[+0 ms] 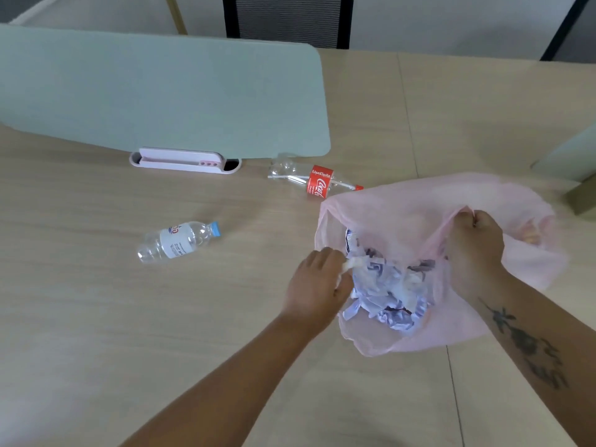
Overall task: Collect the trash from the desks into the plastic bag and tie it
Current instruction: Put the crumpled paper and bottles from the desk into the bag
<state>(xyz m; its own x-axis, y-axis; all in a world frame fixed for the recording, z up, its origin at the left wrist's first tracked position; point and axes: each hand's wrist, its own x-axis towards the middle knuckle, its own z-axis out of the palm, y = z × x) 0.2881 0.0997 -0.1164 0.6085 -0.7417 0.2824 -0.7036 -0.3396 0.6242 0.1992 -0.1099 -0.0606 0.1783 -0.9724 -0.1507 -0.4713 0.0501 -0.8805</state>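
Pale wood-grain desks point(161, 333) filled most of the frame, joined by seams on the right side. Across the upper left stood a pale green divider panel point(161, 91), with a pink desk organiser point(183, 161) at its foot. Behind the panel, at the top centre, the back of a black mesh chair point(290, 17) showed.

Right of centre lay the translucent pink plastic bag point(403, 204), its mouth open toward the camera. Inside it sat a heap of crumpled paper point(387, 295), white with bluish print.

The right hand point(477, 250) was closed on the bag's rim at the right of the opening, lifting that edge. A dark tattoo point(529, 346) ran along that forearm at the lower right. The left hand point(317, 285) was at the left edge of the opening, its fingers pinching a white wad of paper point(353, 264) just at the bag's mouth.

Two bottles lay on their sides on the desk outside the bag. An empty, crushed Coca-Cola bottle point(317, 185) with a red label lay just above the bag, its cap end touching or tucked behind the bag's top edge. A clear water bottle point(180, 241) with a blue cap lay left of centre, well apart from the bag.
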